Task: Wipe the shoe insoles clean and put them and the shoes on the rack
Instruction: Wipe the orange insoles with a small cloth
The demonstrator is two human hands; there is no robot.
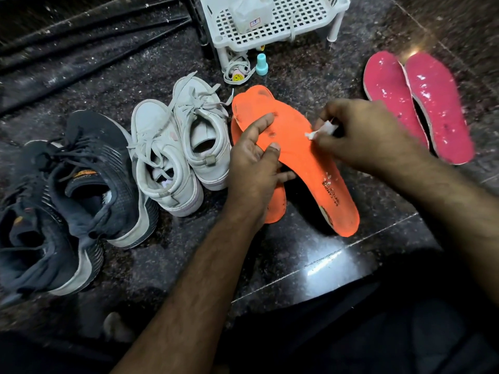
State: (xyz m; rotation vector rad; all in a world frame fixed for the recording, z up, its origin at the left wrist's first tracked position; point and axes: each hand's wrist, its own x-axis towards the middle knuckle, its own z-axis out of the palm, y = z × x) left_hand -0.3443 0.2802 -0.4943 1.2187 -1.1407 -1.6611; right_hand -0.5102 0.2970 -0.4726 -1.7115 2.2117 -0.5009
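My left hand grips an orange insole by its left edge, thumb on top, holding it above a second orange insole on the floor. My right hand pinches a small white wipe against the top insole's right edge. Two pink insoles with white specks lie side by side at the right. A pair of white sneakers stands left of the orange insoles, and a pair of dark sneakers lies further left. The white plastic rack stands at the top.
On the rack sits a white translucent bottle. A small teal cap and a tangle of white laces lie on the dark speckled stone floor in front of the rack. Dark rods run across the top left.
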